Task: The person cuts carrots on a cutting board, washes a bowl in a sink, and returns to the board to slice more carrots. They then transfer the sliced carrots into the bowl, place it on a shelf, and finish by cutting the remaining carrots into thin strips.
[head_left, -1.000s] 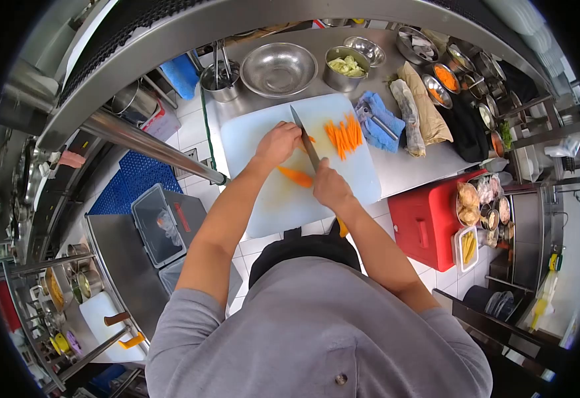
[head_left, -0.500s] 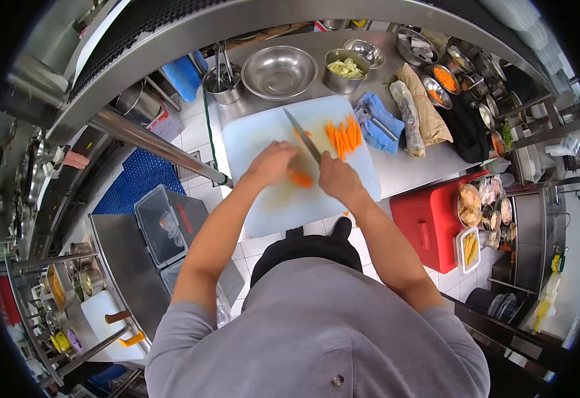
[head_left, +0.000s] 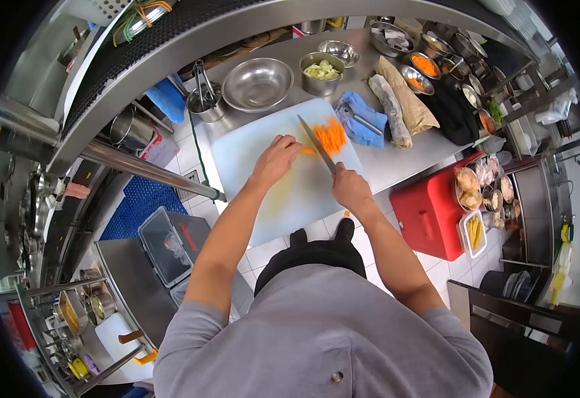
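My right hand (head_left: pixel 351 187) grips the handle of a long kitchen knife (head_left: pixel 316 143) whose blade points away across a pale blue cutting board (head_left: pixel 250 146). My left hand (head_left: pixel 275 159) rests on the board just left of the blade, fingers curled over a small orange carrot piece (head_left: pixel 307 151) at the blade's edge. A pile of cut carrot sticks (head_left: pixel 331 136) lies just right of the blade, near the board's far right corner.
Behind the board stand a large steel bowl (head_left: pixel 257 83), a tub of utensils (head_left: pixel 204 103), a pot of pale chopped vegetable (head_left: pixel 322 71) and a blue cloth (head_left: pixel 361 118). Steel tubs line the right counter. A red box (head_left: pixel 429 219) sits on the floor at right.
Both hands and the knife moved toward the far side of the board, up to the carrot pile. The larger carrot piece seen near the board's middle is no longer visible there.
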{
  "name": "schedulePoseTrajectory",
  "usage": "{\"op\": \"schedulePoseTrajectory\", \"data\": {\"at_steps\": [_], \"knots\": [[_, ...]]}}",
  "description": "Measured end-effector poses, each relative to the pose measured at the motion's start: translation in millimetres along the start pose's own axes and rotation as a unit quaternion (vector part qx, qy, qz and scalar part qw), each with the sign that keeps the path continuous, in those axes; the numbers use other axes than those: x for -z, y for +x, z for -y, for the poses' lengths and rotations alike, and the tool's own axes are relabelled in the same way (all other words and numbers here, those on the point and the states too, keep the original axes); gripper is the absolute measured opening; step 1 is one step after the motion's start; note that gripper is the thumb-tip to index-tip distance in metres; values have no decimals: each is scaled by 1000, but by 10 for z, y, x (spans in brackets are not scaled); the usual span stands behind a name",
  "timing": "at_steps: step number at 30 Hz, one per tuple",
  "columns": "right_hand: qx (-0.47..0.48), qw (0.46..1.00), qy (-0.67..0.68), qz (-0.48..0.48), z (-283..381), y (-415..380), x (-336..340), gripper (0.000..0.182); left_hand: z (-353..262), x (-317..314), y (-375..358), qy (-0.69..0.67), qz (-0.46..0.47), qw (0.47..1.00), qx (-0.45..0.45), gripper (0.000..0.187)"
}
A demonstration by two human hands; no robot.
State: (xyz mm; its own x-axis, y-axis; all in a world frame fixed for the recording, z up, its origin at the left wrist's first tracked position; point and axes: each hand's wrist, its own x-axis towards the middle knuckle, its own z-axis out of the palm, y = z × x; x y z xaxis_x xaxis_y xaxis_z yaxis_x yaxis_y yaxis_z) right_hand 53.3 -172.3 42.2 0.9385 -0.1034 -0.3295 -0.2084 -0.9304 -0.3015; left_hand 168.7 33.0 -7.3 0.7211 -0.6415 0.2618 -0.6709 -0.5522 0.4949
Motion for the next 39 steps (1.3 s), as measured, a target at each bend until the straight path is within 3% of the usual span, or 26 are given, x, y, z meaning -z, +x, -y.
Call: {"op": "schedulePoseTrajectory", "data": {"at_steps": [2, 4, 8, 10, 13, 15, 18, 24, 27, 28, 29, 32, 34, 39], "knots": [[8, 1000, -9, -1, 7, -5, -103, 29, 29, -64, 8, 31, -10, 999, -20, 19], [17, 1000, -20, 2, -8, -26, -187, 29, 47, -44, -53, 158, -108, 977, -98, 21], [19, 999, -30, 4, 29, -153, -175, 28, -43, -39, -114, 151, -44, 988, -1, 29], [29, 999, -34, -1, 51, -194, -156, 28, -69, -139, -119, -47, -71, 991, 103, 25], [24, 999, -41, 20, 140, -220, -11, 28, -147, -218, -110, 10, -75, 996, 50, 19], [66, 996, -39, -39, 141, -113, 20, 28, -139, -224, -72, 2, -80, 995, 59, 16], [117, 990, -62, -54, 20, 231, -108, 26, -108, -225, 12, -8, -89, 994, 56, 10], [133, 985, -106, -15, 86, 73, 38, 28, -47, -219, 64, -26, -83, 995, 49, 6], [109, 985, -135, -7, 62, 121, -232, 26, -14, -207, 95, -28, -85, 995, 48, 6], [131, 980, -128, -77, 22, 159, -354, 23, -23, -225, 77, -26, -84, 995, 44, 6], [133, 980, -130, -76, 35, 222, -314, 23, -33, -205, 85, -26, -86, 995, 46, 6], [176, 970, -158, -48, 154, 203, -62, 24, -64, -174, 25, -33, -84, 996, 22, 6], [106, 989, -106, 16, 236, 85, 174, 24, 2, -211, 29, -13, -91, 995, 38, 7], [122, 987, -98, 15, 127, 92, 43, 24, -42, -236, -13, -11, -134, 990, 54, 8]]}}
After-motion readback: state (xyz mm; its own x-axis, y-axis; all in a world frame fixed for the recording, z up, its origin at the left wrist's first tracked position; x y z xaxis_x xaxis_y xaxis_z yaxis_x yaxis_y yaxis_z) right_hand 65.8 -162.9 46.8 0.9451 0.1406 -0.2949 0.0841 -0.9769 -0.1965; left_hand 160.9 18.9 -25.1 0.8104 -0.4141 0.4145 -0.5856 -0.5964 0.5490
